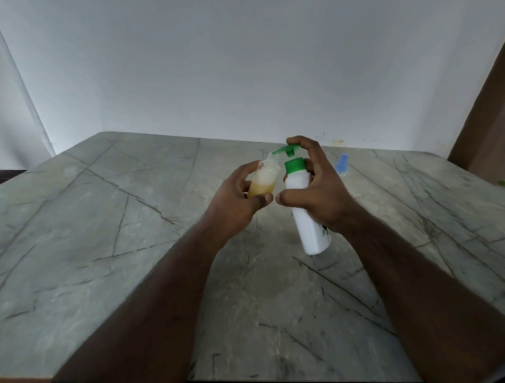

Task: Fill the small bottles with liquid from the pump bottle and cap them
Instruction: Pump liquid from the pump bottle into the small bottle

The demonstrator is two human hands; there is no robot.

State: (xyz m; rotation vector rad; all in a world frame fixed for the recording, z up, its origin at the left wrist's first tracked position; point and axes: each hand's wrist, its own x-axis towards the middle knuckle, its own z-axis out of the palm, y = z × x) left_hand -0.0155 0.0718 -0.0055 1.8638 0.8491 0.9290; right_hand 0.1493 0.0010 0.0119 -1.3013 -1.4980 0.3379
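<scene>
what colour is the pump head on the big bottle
Green, on a white pump bottle; the pump head shows clearly in the head view.

bare table (98, 232) left, blue cap (342, 163) right

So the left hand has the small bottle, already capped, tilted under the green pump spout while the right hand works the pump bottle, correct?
Not quite: the small bottle is uncapped, its open neck at the green pump spout. The head view shows it. The rest stands: left hand holds it tilted, right hand works the pump bottle.
</scene>
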